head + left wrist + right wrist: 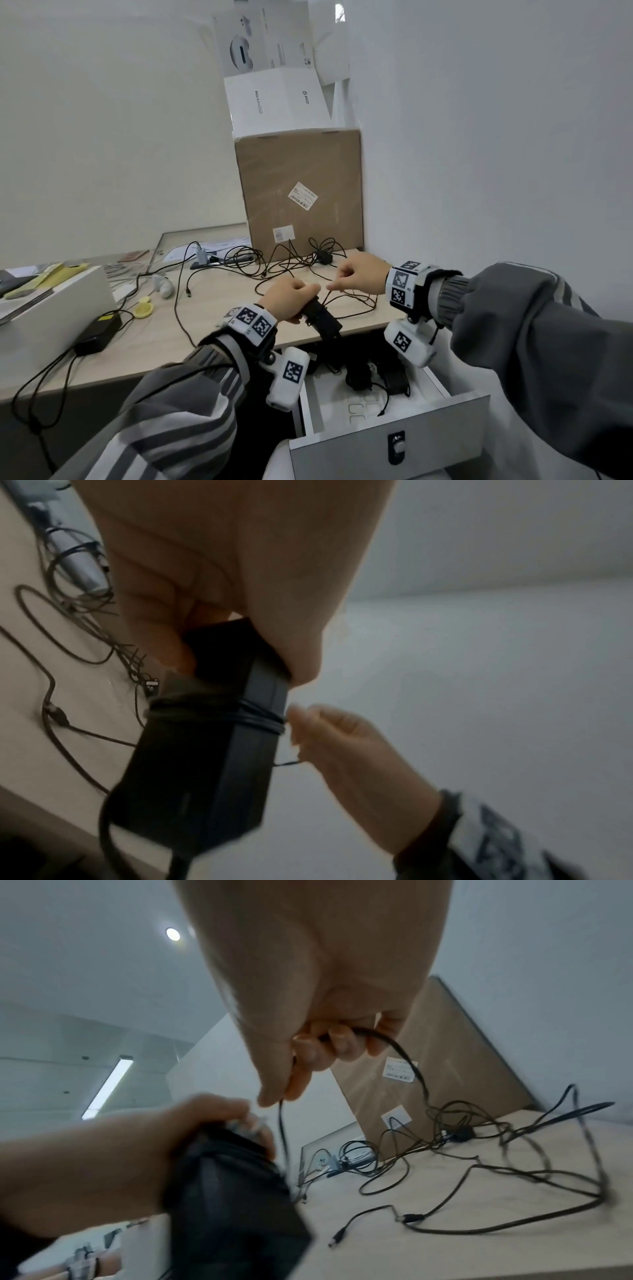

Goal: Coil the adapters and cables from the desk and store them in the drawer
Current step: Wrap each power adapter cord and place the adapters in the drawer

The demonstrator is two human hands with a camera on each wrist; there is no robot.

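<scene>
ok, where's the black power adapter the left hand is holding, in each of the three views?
Head: power adapter, lower centre, at the desk's front edge, above the open drawer.
Left wrist: adapter, centre-left, cable wound round it.
Right wrist: adapter, bottom centre-left, blurred.
Shared landmark: left hand gripping its top end.

Loose cables [291, 263] clutter desk [212, 308] before cardboard box [301, 192].

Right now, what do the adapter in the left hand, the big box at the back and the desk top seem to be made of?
Adapter: looks like matte black hard plastic, with sharp moulded edges and no gloss.
Big box: brown corrugated cardboard, dull, with paper shipping labels stuck on.
Desk top: pale wood-grain surface with a smooth finish, probably laminate; solid wood cannot be ruled out.
</scene>
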